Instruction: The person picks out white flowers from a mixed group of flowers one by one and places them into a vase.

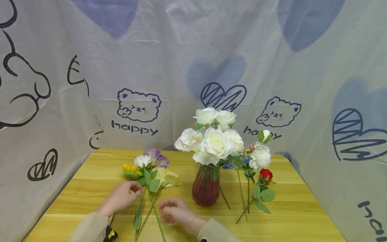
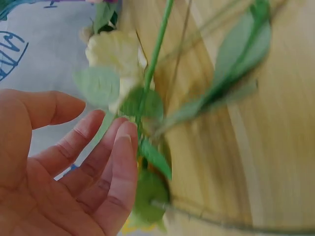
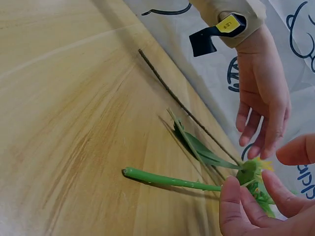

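Note:
My left hand (image 1: 123,197) hovers beside the left flower group, its fingers loosely bent and no stem between thumb and fingers. That group has a yellow flower (image 1: 131,171), a white flower (image 1: 142,161), a purple flower (image 1: 157,158) and a pale yellow flower (image 1: 167,177). Just right of their stems is my right hand (image 1: 179,215). In the right wrist view its fingertips are close to a thick green stem (image 3: 172,182), with the thumb held apart; whether they touch is unclear. A ribbed dark pink vase (image 1: 206,188) holds several white roses (image 1: 216,143).
Right of the vase lie a red rose (image 1: 266,174), a ruffled white flower (image 1: 260,157) and a white bud (image 1: 266,135). Blue petals (image 1: 232,164) show partly behind the vase's flowers. A printed cloth (image 1: 169,67) hangs around the wooden table (image 1: 290,208).

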